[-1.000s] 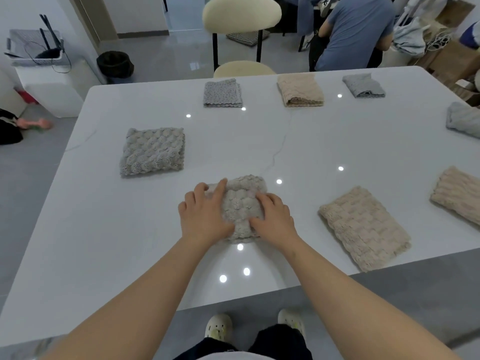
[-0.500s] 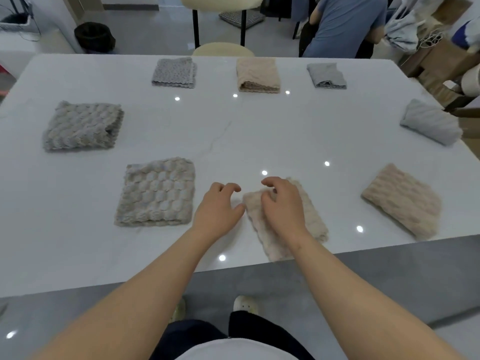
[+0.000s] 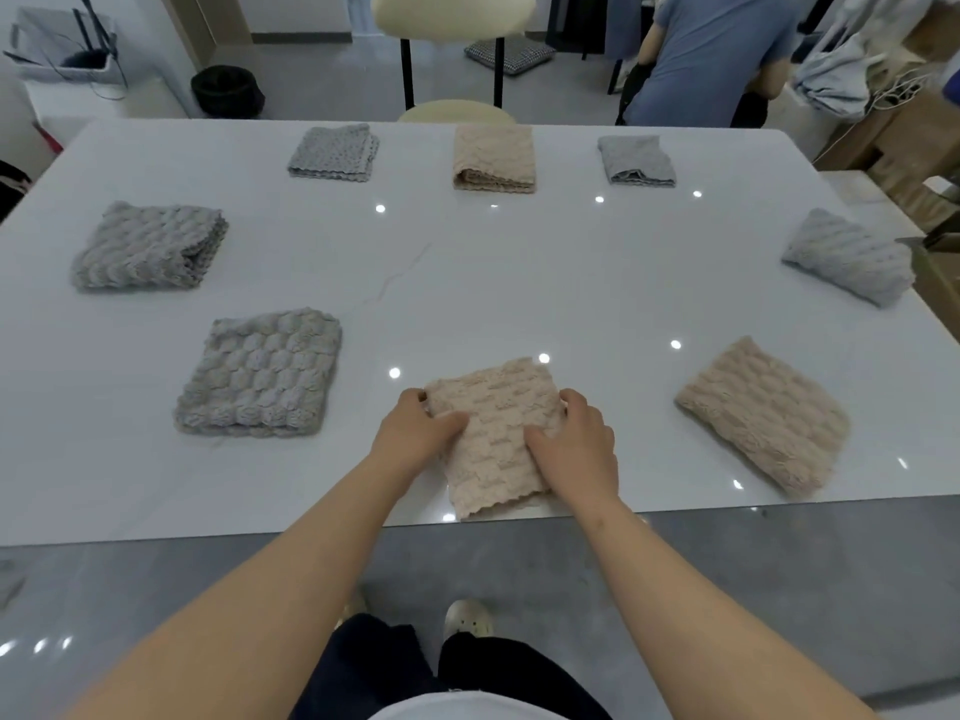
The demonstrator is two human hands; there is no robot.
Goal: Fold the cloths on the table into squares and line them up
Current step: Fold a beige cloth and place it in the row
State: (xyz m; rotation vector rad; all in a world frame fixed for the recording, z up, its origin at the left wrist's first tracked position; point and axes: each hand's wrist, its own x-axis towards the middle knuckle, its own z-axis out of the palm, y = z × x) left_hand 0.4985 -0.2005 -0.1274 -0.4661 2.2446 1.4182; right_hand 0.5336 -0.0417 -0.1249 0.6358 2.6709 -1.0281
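At the near edge of the bench (image 3: 519, 283), the left grip (image 3: 415, 433) and right grip (image 3: 576, 444) now pinch the beige cloth (image 3: 493, 423) by its sides, having left the grey cloth (image 3: 260, 376) folded square just to the left; squaring this one looks next.
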